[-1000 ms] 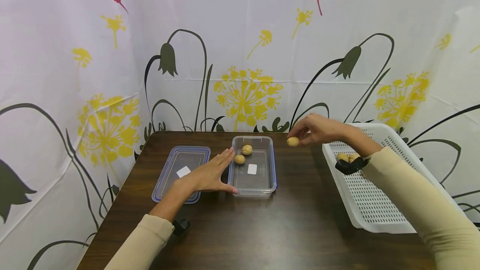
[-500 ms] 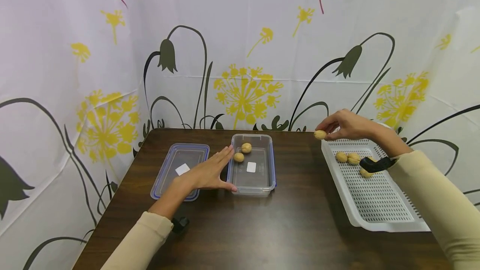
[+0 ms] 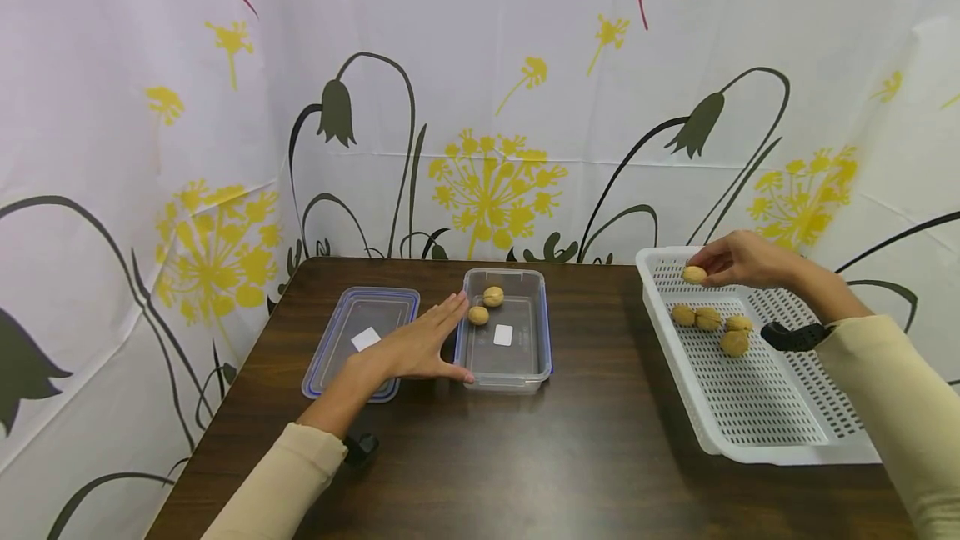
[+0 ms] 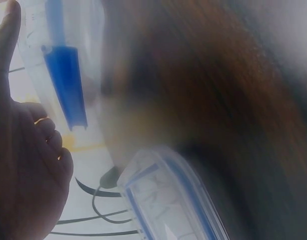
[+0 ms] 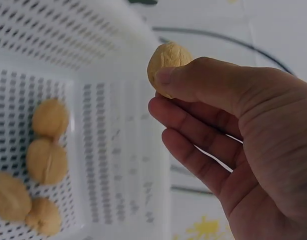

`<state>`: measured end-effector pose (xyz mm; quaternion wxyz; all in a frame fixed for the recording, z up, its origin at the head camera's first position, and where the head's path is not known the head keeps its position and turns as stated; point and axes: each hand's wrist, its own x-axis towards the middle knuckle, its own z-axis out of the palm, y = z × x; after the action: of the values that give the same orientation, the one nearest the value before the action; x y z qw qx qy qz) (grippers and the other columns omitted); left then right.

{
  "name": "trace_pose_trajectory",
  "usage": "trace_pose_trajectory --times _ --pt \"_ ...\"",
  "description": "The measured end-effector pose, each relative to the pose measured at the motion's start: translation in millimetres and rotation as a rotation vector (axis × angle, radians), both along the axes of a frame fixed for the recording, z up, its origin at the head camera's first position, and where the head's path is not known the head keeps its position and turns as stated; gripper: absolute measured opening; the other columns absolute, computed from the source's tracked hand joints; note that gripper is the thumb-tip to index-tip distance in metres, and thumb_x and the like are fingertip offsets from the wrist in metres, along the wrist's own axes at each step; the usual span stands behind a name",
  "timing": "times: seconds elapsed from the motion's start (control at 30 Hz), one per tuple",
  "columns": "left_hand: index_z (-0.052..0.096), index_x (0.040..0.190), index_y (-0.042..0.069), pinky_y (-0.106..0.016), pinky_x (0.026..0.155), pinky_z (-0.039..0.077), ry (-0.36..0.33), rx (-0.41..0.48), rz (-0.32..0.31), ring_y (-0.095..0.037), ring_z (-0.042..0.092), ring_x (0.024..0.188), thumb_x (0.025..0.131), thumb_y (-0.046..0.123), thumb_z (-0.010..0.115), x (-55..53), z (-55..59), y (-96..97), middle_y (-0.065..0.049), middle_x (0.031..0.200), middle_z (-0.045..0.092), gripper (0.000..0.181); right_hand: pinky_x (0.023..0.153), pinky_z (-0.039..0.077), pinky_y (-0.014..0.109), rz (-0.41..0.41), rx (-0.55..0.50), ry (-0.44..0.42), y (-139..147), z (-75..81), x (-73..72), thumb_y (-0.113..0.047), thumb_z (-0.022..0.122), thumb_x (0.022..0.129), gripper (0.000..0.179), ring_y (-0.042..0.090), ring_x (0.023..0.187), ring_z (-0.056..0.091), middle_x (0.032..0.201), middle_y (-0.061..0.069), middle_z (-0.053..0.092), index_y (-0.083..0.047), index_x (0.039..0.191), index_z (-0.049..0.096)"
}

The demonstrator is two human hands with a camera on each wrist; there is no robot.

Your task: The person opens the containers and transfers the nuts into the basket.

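Note:
My right hand [image 3: 757, 261] pinches a walnut [image 5: 168, 62] between thumb and fingers, above the far end of a white perforated basket [image 3: 712, 432]. Several more walnuts [image 3: 707, 318] lie on the basket's floor below it. On the left, my left hand [image 3: 420, 348] rests with straight fingers and spread thumb along the near left side of a clear plastic container [image 3: 504, 369]. Two walnuts [image 3: 492, 297] sit in that container, toward its far left. In the left wrist view, the palm shows beside the container's blue latch [image 4: 66, 85].
A clear lid [image 3: 360, 315] with a blue seal lies on the dark wooden table [image 3: 570, 440], left of the container and partly behind my left hand. A floral curtain [image 3: 480, 90] hangs behind the table's far edge.
My right hand has moved right with the walnut, from beside the container to over the basket. More walnuts in the basket have come into sight. The left hand has stayed put.

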<state>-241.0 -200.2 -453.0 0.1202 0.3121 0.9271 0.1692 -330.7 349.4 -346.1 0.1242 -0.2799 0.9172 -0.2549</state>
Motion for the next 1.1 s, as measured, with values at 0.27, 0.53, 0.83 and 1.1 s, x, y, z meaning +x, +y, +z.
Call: trace_pose_trajectory --times 0.27,0.53,0.83,1.1 --pt "0.012 0.169 0.001 -0.050 0.132 0.014 0.002 -0.001 0.000 -0.031 0.006 0.165 0.086 0.071 0.076 0.6 0.2 0.5 -0.016 0.178 0.004 0.126 0.076 0.061 0.023 -0.053 0.021 -0.042 36 -26.2 4.2 -0.001 0.083 0.089 0.030 0.011 0.088 0.075 0.102 0.011 0.080 0.006 0.117 0.076" --pt "0.012 0.169 0.001 -0.051 0.132 0.014 -0.003 0.001 0.005 -0.031 0.005 0.165 0.085 0.073 0.075 0.0 0.7 0.3 -0.015 0.178 0.004 0.127 0.075 0.060 0.023 -0.079 0.054 -0.069 62 -49.3 11.7 -0.004 0.085 0.087 0.028 0.002 0.084 0.071 0.099 0.009 0.080 0.006 0.112 0.077" --pt "0.012 0.169 0.001 -0.051 0.132 0.015 0.004 0.001 0.002 -0.032 0.006 0.165 0.085 0.072 0.075 0.3 0.5 -0.9 -0.016 0.178 0.004 0.127 0.074 0.060 0.023 -0.101 0.050 -0.157 72 -67.5 16.7 -0.003 0.086 0.083 0.029 0.006 0.083 0.071 0.098 0.010 0.080 0.007 0.109 0.077" --pt "0.011 0.170 0.004 -0.048 0.132 0.014 -0.006 -0.001 0.013 -0.029 0.004 0.165 0.085 0.073 0.075 1.9 0.8 0.3 -0.013 0.179 0.003 0.127 0.070 0.059 0.024 -0.112 0.071 -0.127 70 -75.2 16.5 -0.003 0.086 0.081 0.027 0.006 0.080 0.068 0.094 0.005 0.078 0.006 0.105 0.078"
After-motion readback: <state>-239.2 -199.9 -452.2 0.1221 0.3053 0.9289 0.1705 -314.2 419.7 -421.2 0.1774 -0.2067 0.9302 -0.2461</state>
